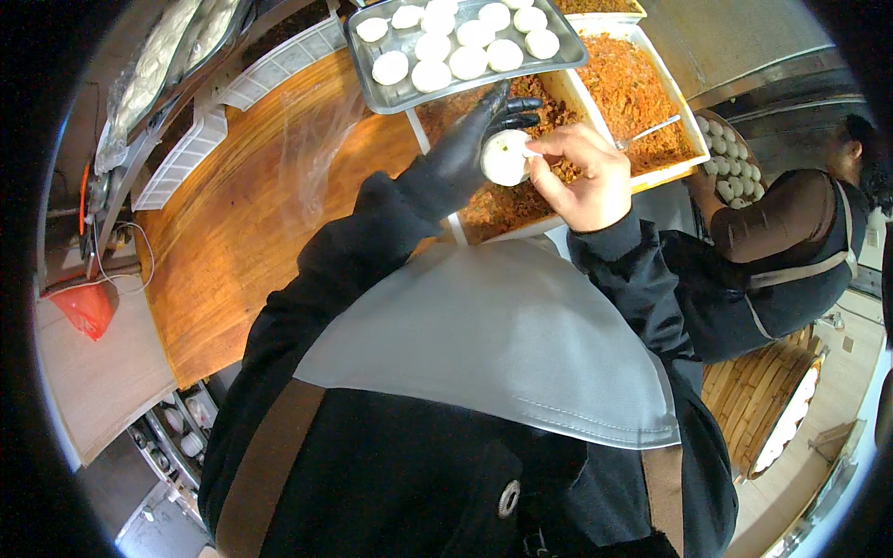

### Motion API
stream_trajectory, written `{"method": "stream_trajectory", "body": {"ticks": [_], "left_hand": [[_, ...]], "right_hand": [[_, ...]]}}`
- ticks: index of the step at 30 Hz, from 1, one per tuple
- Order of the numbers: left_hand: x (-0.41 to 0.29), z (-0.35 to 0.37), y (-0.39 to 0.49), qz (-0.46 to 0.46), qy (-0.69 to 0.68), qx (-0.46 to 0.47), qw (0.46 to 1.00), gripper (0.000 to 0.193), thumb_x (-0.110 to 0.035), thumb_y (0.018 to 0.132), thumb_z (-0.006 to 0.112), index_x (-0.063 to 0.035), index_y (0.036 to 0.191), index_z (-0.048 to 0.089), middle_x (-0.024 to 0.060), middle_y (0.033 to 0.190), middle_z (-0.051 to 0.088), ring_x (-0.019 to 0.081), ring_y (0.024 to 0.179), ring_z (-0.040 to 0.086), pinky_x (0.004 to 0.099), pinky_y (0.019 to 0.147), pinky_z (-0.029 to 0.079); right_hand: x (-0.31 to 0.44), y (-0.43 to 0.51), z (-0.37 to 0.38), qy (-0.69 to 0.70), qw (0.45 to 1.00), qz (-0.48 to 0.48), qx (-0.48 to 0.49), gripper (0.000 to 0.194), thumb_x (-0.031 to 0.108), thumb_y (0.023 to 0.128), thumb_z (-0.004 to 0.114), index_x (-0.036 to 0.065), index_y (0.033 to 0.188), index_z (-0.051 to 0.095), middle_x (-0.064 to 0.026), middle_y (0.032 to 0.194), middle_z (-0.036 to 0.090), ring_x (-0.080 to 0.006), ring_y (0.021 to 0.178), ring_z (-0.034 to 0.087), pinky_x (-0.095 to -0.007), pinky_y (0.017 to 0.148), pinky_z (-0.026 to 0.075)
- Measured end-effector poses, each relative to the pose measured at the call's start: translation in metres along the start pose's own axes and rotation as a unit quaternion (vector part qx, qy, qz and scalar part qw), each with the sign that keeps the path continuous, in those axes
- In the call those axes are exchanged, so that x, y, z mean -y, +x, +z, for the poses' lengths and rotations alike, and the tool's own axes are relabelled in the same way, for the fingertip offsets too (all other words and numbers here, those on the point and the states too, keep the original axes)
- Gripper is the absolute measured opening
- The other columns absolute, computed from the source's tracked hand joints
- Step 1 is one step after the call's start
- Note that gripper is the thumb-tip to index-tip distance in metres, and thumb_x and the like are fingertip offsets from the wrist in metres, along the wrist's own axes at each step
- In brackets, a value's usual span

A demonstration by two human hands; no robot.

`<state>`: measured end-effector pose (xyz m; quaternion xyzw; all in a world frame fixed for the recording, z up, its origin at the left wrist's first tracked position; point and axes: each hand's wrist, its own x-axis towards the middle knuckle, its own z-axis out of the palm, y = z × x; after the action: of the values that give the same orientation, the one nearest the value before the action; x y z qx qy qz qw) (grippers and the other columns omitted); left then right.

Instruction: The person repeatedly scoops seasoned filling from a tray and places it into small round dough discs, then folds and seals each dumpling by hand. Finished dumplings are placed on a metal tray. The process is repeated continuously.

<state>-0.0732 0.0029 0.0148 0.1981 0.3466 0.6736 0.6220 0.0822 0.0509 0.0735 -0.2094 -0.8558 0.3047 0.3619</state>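
A round of white dough [504, 159], with a small green speck of filling at its centre, rests in my black-gloved left hand [457, 143]. My bare right hand [586, 178] pinches the dough's right edge between thumb and forefinger. Beneath both hands lies a container of dark brown minced filling [499, 213], partly hidden by them. A metal tray [382, 100] with several white dough pieces [469, 61] sits just beyond my left fingertips. Right of my hands is a white container of orange shredded filling [624, 77], with a metal spoon [656, 129] stuck in it.
A wooden tabletop [223, 272] extends left, with a clear plastic sheet [317, 153] on it and white plastic baskets [183, 157] along its far edge. At right, a co-worker [781, 230] is beside a round tray of buns [731, 167]; bamboo steamers [757, 401] stand nearer me.
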Motion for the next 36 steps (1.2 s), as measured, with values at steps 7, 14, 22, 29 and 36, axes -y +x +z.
{"method": "stream_trajectory", "body": {"ticks": [7, 14, 22, 29, 36], "left_hand": [[-0.003, -0.021, -0.003, -0.014, 0.167, 0.05, 0.985, 0.041, -0.037, 0.098, 0.046, -0.0009, 0.093, 0.065, 0.0061, 0.083, 0.066, 0.0119, 0.075, 0.062, 0.0263, 0.068, 0.05], [-0.004, -0.012, 0.0, 0.002, 0.074, 0.015, 0.997, 0.045, -0.041, 0.098, 0.044, -0.0015, 0.095, 0.065, 0.0073, 0.083, 0.065, 0.0126, 0.074, 0.062, 0.0263, 0.065, 0.05], [-0.002, -0.027, 0.0, 0.205, 0.442, 0.065, 0.871, 0.035, -0.028, 0.097, 0.044, 0.0013, 0.106, 0.062, 0.0107, 0.085, 0.067, 0.0172, 0.076, 0.063, 0.0312, 0.073, 0.05], [-0.01, -0.016, 0.0, 0.003, 0.139, -0.008, 0.99, 0.029, -0.027, 0.097, 0.05, -0.0014, 0.109, 0.058, 0.0072, 0.092, 0.066, 0.0124, 0.079, 0.062, 0.0275, 0.065, 0.048], [-0.017, -0.003, -0.013, 0.09, 0.334, -0.005, 0.938, 0.03, -0.019, 0.095, 0.055, 0.0001, 0.118, 0.056, 0.0057, 0.089, 0.067, 0.0135, 0.079, 0.063, 0.0263, 0.073, 0.051]], "right_hand": [[0.005, -0.003, 0.002, 0.008, 1.0, -0.019, 0.023, 0.012, -0.002, 0.072, 0.071, 0.002, 0.083, 0.069, -0.0102, 0.08, 0.065, -0.0215, 0.073, 0.065, -0.0291, 0.066, 0.051], [0.003, 0.001, 0.006, -0.073, 0.99, -0.114, 0.023, 0.016, -0.006, 0.069, 0.069, 0.003, 0.083, 0.065, -0.0084, 0.084, 0.061, -0.0246, 0.077, 0.063, -0.0305, 0.068, 0.051], [0.001, -0.002, 0.014, -0.055, 0.989, -0.139, -0.01, 0.018, -0.005, 0.069, 0.07, 0.002, 0.085, 0.065, -0.0099, 0.084, 0.063, -0.0255, 0.077, 0.063, -0.0314, 0.067, 0.052], [0.0, 0.003, 0.011, -0.1, 0.978, -0.177, 0.048, 0.022, -0.007, 0.068, 0.069, 0.001, 0.088, 0.065, -0.0105, 0.089, 0.063, -0.0262, 0.081, 0.062, -0.0329, 0.071, 0.051], [0.002, -0.001, 0.014, -0.101, 0.987, -0.116, -0.04, 0.021, -0.008, 0.068, 0.071, 0.002, 0.086, 0.066, -0.0098, 0.087, 0.066, -0.0248, 0.079, 0.066, -0.0301, 0.069, 0.053]]}}
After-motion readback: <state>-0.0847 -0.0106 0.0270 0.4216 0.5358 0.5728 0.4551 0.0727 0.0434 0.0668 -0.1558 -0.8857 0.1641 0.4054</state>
